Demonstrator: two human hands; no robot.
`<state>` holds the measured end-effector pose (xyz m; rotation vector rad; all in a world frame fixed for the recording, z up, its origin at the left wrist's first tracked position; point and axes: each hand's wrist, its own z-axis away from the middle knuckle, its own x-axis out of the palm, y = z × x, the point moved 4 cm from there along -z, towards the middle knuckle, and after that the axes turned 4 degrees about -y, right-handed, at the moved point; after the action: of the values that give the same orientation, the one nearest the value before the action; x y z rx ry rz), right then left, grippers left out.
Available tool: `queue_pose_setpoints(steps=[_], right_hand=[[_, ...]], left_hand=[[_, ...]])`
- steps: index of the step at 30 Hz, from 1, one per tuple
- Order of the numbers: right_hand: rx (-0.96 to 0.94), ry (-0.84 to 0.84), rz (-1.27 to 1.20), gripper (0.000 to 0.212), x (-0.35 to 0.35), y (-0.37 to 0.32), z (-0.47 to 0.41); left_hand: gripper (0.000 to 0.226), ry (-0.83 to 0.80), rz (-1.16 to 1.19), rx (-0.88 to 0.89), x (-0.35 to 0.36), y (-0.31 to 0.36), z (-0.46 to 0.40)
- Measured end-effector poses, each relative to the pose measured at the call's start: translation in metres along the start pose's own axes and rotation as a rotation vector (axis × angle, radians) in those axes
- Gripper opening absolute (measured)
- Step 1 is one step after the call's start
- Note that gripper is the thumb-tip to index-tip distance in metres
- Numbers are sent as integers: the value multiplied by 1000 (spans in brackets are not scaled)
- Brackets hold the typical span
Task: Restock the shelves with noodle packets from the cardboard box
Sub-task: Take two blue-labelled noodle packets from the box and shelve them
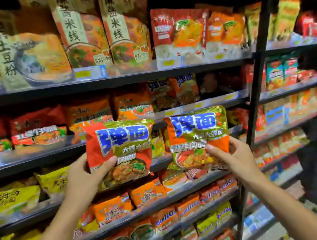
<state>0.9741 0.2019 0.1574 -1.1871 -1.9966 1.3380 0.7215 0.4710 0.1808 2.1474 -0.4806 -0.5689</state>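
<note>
One view only — a head-worn wide-angle camera, facing forward and slightly up at the dark shelves (pixel 104 82) from close, within arm's reach. Both forearms enter from the bottom corners — shelf lines bow toward the frame edges.

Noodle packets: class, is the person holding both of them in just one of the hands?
No: the left hand grips the red packet and the right hand grips the orange packet.
</note>
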Motion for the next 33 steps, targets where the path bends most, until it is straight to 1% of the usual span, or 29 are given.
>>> queue_pose_setpoints(steps=[2, 3, 6, 8, 10, 15, 18, 21, 23, 25, 31, 33], right_hand=[[-18, 3, 23, 20, -10, 7, -24], [-24, 8, 27, 21, -17, 10, -37], [-41, 17, 41, 26, -36, 14, -79], [-65, 33, 64, 30, -48, 16, -108], [-95, 48, 52, 28, -59, 20, -135], [-112, 73, 15, 26, -91, 37, -190], [-131, 69, -17, 24, -109, 47, -224], [-149, 69, -80, 22, -126, 62, -261], [-158, 52, -95, 17, -134, 71, -282], [-157, 14, -121, 17, -140, 77, -299], [-185, -83, -218, 26, -148, 95, -342], [-181, -108, -235, 28, -150, 101, -352]], left_hand=[[31, 2, 22, 44, 22, -2, -23], [31, -2, 39, 54, 34, -4, -36], [17, -21, 71, 74, 68, -12, -76], [22, -33, 89, 100, 90, -13, -102], [30, -34, 86, 145, 110, -13, -129], [39, 17, 82, 234, 157, -7, -177], [39, 56, 87, 306, 180, 7, -196], [36, 81, 99, 316, 205, 5, -209], [36, 110, 38, 329, 220, 4, -217], [37, 106, -45, 339, 233, 1, -226], [34, 131, -234, 366, 264, 0, -253], [33, 122, -231, 307, 274, -3, -258]])
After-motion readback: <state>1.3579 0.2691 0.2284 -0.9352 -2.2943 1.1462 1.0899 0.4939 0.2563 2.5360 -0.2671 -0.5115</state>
